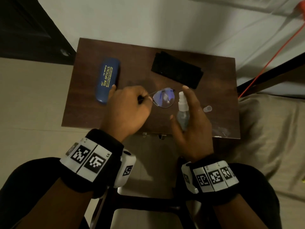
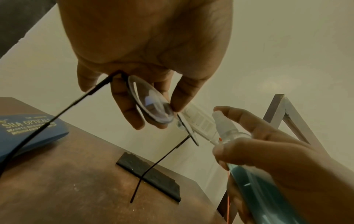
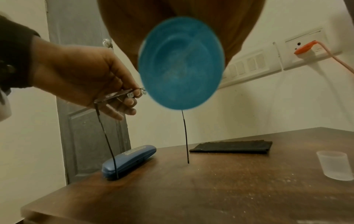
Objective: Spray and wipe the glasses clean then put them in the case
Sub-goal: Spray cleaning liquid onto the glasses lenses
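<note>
My left hand (image 1: 127, 104) pinches the thin-framed glasses (image 1: 163, 98) by one lens (image 2: 149, 104), holding them above the brown table (image 1: 92, 116) with both temple arms hanging down. My right hand (image 1: 191, 123) grips a small spray bottle (image 1: 182, 111) of blue liquid, its white nozzle (image 2: 223, 119) close beside the free lens and the index finger over the top. In the right wrist view the bottle's blue base (image 3: 181, 62) fills the middle. The closed blue glasses case (image 1: 108, 80) lies at the table's left. A folded black cloth (image 1: 177, 70) lies at the back right.
The bottle's clear cap (image 1: 207, 108) stands on the table at the right. A wall socket with an orange plug (image 3: 306, 48) and cable is behind. A door (image 3: 84, 121) stands to the left, and a beige cushion (image 1: 270, 129) lies to the right of the table.
</note>
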Motion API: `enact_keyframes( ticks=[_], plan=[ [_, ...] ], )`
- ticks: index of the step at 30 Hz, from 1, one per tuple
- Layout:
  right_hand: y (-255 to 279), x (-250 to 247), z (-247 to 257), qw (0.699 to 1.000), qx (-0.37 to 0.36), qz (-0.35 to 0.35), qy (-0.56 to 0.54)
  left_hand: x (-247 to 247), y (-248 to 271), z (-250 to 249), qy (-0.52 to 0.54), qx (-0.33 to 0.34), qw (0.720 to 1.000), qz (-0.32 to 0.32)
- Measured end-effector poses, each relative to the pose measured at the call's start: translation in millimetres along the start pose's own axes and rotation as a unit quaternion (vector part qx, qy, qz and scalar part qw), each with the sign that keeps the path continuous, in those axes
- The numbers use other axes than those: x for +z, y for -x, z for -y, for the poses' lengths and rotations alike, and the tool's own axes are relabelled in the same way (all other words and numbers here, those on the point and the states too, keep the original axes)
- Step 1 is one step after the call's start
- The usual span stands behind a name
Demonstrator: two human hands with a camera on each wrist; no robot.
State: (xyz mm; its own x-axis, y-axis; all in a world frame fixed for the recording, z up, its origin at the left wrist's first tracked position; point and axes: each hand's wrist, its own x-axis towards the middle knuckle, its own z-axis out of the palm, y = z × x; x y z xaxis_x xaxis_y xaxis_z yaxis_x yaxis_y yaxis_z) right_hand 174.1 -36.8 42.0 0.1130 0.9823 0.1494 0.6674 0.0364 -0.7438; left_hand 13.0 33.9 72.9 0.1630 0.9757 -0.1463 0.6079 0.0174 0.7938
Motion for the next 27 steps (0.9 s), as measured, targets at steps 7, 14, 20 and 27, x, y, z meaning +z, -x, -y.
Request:
enact_keyframes(
  ticks=[7,14,20,27],
  plan=[
    [2.3,3.9,1.6,0.999,-0.002,0.032,0.035,1.3,2.5,1.1,0.014,-0.021,1.000,0.006],
    [3.6,3.6,3.5,0.998,0.009,0.045,0.036,2.1,5.8,-0.1,0.021,-0.009,1.000,0.018],
    [5.3,4.8,-0.6,1.000,0.007,-0.002,0.019,4.1,8.1,-0.8,0.027,-0.015,0.999,0.018],
    [7.1,2.6,0.5,0.999,-0.022,0.044,-0.015,7.6,7.0,-0.1,0.048,-0.028,0.998,0.018]
  ],
)
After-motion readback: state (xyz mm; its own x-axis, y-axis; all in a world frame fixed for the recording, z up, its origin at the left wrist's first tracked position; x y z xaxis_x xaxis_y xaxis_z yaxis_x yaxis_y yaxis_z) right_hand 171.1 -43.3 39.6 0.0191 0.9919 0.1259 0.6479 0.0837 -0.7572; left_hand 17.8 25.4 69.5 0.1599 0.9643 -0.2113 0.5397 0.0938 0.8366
